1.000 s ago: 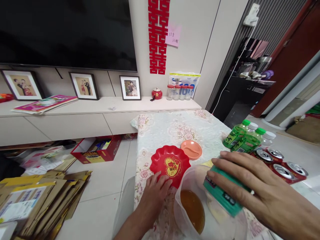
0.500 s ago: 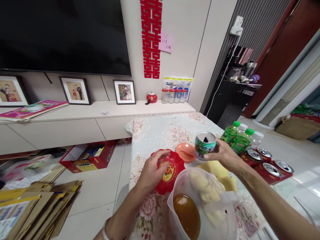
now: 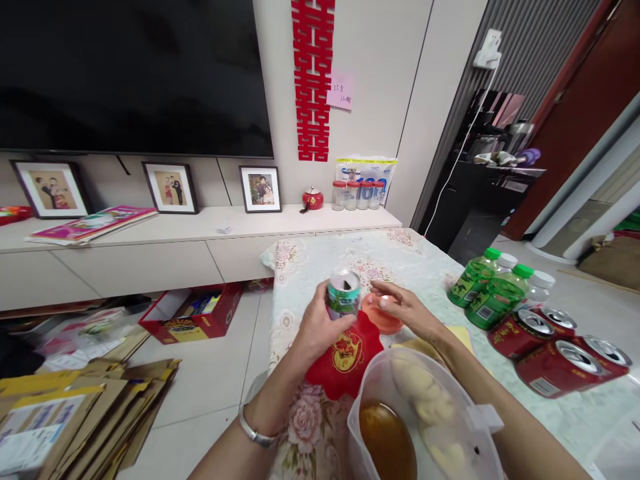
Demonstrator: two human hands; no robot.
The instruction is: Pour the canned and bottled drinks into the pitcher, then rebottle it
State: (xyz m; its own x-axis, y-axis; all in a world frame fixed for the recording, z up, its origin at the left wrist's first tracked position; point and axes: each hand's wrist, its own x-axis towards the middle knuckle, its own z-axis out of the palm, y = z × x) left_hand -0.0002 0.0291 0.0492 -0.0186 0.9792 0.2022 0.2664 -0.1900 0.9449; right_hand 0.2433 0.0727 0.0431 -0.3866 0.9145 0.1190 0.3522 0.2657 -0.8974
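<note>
Shifted from right hand (image 3: 409,310) to left hand (image 3: 320,325), whose fingers clamp it by the far edge of the red scalloped plate (image 3: 367,347), the opened can (image 3: 344,297) could, I fear, spill if the right hand's parted fingers bump it.

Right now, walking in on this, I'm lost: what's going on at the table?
A person's left hand is gripping a green-and-silver can by the far side of a red dish. The right hand is open, at or over an orange dish; whether it touches is hard to tell. Nearest the person is a tub with brown liquid in it. Off to the right on the table stand bottles and red cans.
</note>
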